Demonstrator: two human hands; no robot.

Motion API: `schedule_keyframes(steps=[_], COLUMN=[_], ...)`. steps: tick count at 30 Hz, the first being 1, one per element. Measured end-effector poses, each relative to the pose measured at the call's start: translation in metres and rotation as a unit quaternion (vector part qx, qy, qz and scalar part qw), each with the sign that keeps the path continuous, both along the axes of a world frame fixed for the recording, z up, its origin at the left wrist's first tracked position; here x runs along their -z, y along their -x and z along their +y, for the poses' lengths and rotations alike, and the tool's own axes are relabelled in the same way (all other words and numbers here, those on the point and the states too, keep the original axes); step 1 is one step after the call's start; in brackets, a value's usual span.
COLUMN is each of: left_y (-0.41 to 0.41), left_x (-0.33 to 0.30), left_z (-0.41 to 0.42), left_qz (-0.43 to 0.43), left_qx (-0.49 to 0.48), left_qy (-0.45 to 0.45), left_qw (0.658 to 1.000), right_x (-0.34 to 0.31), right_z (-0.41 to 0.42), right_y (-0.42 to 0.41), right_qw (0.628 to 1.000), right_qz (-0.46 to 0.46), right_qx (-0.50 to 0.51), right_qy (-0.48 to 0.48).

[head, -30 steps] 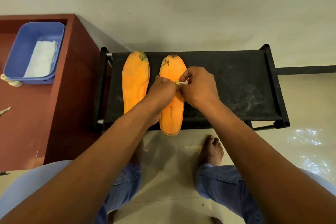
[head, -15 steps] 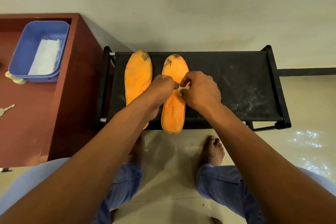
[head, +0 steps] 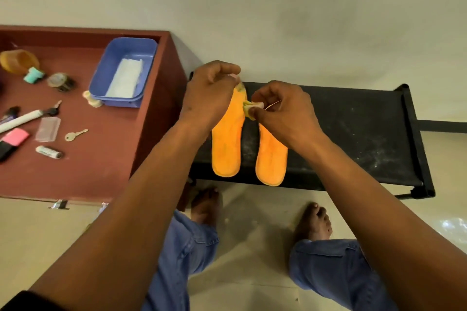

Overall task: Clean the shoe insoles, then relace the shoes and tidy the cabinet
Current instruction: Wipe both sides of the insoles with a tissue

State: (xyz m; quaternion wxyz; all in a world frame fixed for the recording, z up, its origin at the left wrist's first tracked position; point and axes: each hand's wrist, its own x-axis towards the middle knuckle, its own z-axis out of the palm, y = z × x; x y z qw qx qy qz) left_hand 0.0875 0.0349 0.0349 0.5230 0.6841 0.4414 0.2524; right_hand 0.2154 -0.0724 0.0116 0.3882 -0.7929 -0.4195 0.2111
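Head view | black rack point(head: 353, 134) (dusty) against wall point(head: 278, 20) | tiled floor point(head: 252, 260)

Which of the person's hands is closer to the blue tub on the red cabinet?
The left hand. It is raised just right of the blue tub, beyond the red cabinet edge. The right hand is farther right, above the orange insoles, pinching a small wad.

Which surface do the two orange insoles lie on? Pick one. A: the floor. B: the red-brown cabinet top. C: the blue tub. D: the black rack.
D: both insoles lie side by side on the black rack, beside the red-brown cabinet that carries the blue tub.
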Motion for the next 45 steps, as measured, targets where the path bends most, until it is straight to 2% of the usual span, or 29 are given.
schedule_keyframes(steps=[3, 7, 12, 17, 20, 26, 32, 38, 45], left_y=[0.042, 0.103, 0.175, 0.231, 0.255, 0.271, 0.262, 0.264, 0.262], left_x=[-0.006, -0.016, -0.032, -0.03, -0.009, 0.014, 0.021, 0.023, 0.02], left_z=[0.013, 0.024, 0.046, 0.045, 0.029, 0.019, 0.019, 0.023, 0.025], left_qz=[0.084, 0.214, 0.392, 0.513, 0.536, 0.552, 0.555, 0.55, 0.557], left_qx=[0.012, -0.005, 0.03, 0.094, 0.114, 0.089, 0.098, 0.093, 0.093], left_qy=[-0.119, -0.204, -0.209, -0.182, -0.165, -0.205, -0.198, -0.202, -0.182], left_qw=[0.989, 0.955, 0.895, 0.834, 0.82, 0.804, 0.802, 0.805, 0.805], right_x=[-0.013, -0.024, -0.033, -0.036, -0.029, -0.013, -0.005, 0.003, -0.002], right_z=[0.009, 0.021, 0.05, 0.092, 0.112, 0.13, 0.136, 0.137, 0.127], right_y=[0.027, 0.068, 0.117, 0.163, 0.186, 0.215, 0.216, 0.214, 0.21], right_qw=[0.998, 0.992, 0.986, 0.975, 0.961, 0.919, 0.892, 0.87, 0.886], right_qz=[0.02, 0.04, 0.033, -0.054, -0.113, -0.23, -0.324, -0.366, -0.336], right_qx=[-0.039, -0.073, -0.125, -0.196, -0.244, -0.321, -0.314, -0.325, -0.316], right_qy=[-0.045, -0.097, -0.109, -0.09, -0.059, 0.011, 0.038, 0.062, 0.042])
